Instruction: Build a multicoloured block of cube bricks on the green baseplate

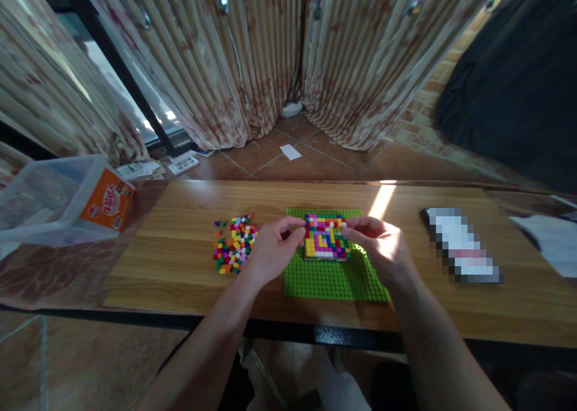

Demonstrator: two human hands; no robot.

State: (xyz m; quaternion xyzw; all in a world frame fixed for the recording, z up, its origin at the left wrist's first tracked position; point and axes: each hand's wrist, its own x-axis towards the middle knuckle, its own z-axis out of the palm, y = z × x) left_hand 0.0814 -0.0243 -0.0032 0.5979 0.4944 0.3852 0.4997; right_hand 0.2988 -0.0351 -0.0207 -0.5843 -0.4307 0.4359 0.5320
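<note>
A green studded baseplate [331, 279] lies on the wooden table. On its far half stands a multicoloured block of small bricks [325, 238]. My left hand [270, 249] touches the block's left side, fingers curled and thumb and forefinger pinched at its upper left corner. My right hand [383, 246] rests against the block's right side, fingertips pinched at the upper right corner. Whether either hand holds a loose brick is hidden. A pile of small loose coloured bricks [234, 243] lies just left of my left hand.
A clear plastic box [49, 197] with an orange carton [108, 203] stands at the table's left end. A pixelated flat object [464, 243] and white paper [550, 237] lie to the right. Curtains hang behind; papers lie on the tiled floor.
</note>
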